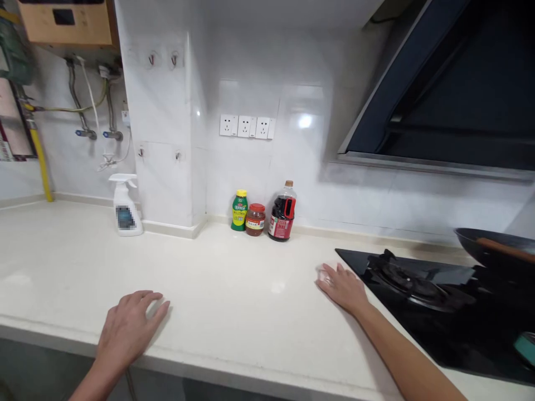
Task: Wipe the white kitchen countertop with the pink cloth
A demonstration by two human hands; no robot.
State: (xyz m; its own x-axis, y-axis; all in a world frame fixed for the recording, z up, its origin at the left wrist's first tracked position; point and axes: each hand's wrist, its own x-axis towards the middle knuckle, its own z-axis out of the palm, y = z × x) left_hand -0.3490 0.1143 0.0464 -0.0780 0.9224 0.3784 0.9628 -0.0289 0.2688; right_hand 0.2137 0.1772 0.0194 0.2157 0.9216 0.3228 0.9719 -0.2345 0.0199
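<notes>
My left hand [127,328] lies palm down on the white countertop [234,289] near its front edge, fingers slightly apart and nothing in it. My right hand [343,288] rests flat on the counter beside the left edge of the black gas hob [422,312]. Its fingertips touch a small pale clear thing [322,274], too small to tell what it is. At the wall between my hands stand a green and yellow bottle [239,210], a red-lidded jar [255,219] and a dark sauce bottle [283,211].
A white spray bottle [123,206] stands at the back left by a tiled column. A dark wok [497,250] with a wooden utensil sits on the hob's far right burner under a black range hood [451,94]. Wall sockets [246,126] sit above the bottles.
</notes>
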